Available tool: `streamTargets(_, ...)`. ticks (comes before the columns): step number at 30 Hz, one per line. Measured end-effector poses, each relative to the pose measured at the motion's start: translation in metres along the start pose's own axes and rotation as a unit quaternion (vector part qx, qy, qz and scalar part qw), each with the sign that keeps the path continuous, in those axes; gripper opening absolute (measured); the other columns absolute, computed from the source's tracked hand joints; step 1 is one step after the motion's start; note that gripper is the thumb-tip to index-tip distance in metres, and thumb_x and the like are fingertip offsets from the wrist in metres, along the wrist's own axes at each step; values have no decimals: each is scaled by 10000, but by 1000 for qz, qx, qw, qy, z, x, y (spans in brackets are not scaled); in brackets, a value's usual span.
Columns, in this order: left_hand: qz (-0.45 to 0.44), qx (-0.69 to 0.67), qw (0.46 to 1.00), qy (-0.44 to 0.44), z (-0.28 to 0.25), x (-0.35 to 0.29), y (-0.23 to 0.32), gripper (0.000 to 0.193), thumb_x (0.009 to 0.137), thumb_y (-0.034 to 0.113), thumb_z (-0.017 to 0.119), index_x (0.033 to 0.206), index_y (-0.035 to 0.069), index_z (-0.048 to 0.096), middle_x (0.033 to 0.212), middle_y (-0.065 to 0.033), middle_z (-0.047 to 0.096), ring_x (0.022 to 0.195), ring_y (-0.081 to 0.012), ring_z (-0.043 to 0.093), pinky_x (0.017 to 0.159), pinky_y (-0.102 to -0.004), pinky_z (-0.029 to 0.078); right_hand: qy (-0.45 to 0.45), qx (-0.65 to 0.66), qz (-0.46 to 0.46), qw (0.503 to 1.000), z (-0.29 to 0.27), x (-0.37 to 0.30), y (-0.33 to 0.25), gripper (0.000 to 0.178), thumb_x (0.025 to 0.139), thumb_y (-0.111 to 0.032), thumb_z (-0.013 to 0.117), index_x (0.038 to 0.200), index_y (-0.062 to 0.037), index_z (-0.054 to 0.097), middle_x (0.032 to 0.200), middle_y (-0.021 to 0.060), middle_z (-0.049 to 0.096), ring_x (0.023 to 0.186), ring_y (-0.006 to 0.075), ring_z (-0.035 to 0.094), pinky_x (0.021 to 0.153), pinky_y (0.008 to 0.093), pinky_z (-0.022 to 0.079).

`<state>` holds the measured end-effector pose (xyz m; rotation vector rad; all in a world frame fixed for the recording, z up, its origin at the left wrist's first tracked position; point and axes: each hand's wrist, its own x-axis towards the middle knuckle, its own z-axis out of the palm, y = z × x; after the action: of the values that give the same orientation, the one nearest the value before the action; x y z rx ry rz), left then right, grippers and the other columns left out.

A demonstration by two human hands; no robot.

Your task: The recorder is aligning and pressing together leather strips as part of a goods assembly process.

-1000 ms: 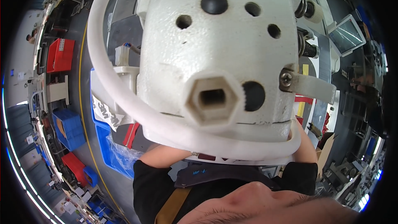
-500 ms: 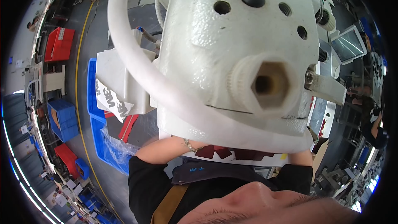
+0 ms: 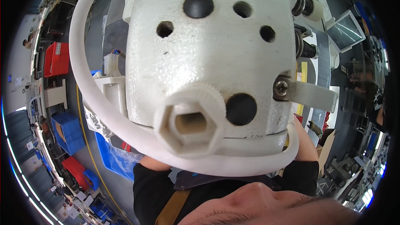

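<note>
A large white machine head point(image 3: 200, 58), which looks like an industrial sewing machine, fills the middle and hides both my hands. My left forearm point(image 3: 155, 164) goes in behind its lower left side, and my right forearm point(image 3: 306, 143) passes behind its lower right. What my fingers touch or hold cannot be seen. A thick white tube point(image 3: 79, 54) loops round the left and underside of the machine. On its front are a hexagonal white socket point(image 3: 166, 139), black round plugs point(image 3: 198, 6) and threaded holes. A metal lever point(image 3: 314, 95) and spring tension posts point(image 3: 309, 51) stick out at right.
Left of the machine is a blue bin point(image 3: 107, 152) with clear plastic film. Red crates point(image 3: 57, 58) and blue crates point(image 3: 67, 129) stand beyond a yellow floor line point(image 3: 85, 141). A framed panel point(image 3: 346, 31) is at right, with another person point(image 3: 378, 112) farther off.
The machine has shifted left in the view, and more of its right side shows. My left wrist with its bracelet and the dark red pieces beside it are now hidden.
</note>
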<state>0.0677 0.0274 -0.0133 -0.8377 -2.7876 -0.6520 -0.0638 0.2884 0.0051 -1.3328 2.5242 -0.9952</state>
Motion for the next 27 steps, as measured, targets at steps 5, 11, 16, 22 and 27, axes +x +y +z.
streamTargets(5, 4, -3, 1000, 18, 10, 4, 8, 489, 804, 409, 674, 1140, 57, 629, 1025, -116, 670, 955, -284, 640, 831, -379, 508, 12, -24, 41, 999, 1, -7, -10, 277, 716, -90, 656, 991, -61, 667, 1061, 95, 644, 1067, 298, 579, 945, 387, 461)
streamTargets(11, -17, 5, 999, 38, 37, 29, 2, 485, 802, 400, 679, 1142, 57, 628, 1038, -121, 668, 969, -288, 636, 854, -383, 501, -24, -50, -63, 996, 6, 22, -24, 310, 742, -100, 638, 1043, -27, 651, 1108, 83, 635, 1052, 276, 594, 887, 381, 494)
streamTargets(16, 62, 51, 996, 32, -9, 30, -28, 469, 815, 367, 673, 1144, 37, 618, 1114, -149, 634, 1009, -268, 616, 899, -395, 474, 30, -105, -102, 989, -2, 29, -34, 324, 748, -119, 630, 1052, -8, 642, 1106, 98, 631, 1045, 264, 601, 859, 383, 503)
streamTargets(22, 39, 36, 998, 38, -14, 33, -60, 432, 825, 337, 658, 1138, 42, 621, 1112, -146, 634, 1009, -275, 612, 896, -400, 472, 62, -89, -123, 986, 17, 25, -22, 271, 735, -103, 640, 982, 10, 642, 1073, 119, 629, 1020, 269, 605, 824, 383, 507)
streamTargets(27, 27, 14, 999, 36, -12, 37, -68, 397, 834, 308, 643, 1131, 47, 623, 1109, -142, 634, 1009, -282, 609, 893, -404, 471, 50, -89, -116, 988, 11, 28, -25, 269, 708, -94, 663, 954, 10, 641, 1056, 123, 634, 961, 269, 607, 790, 378, 502)
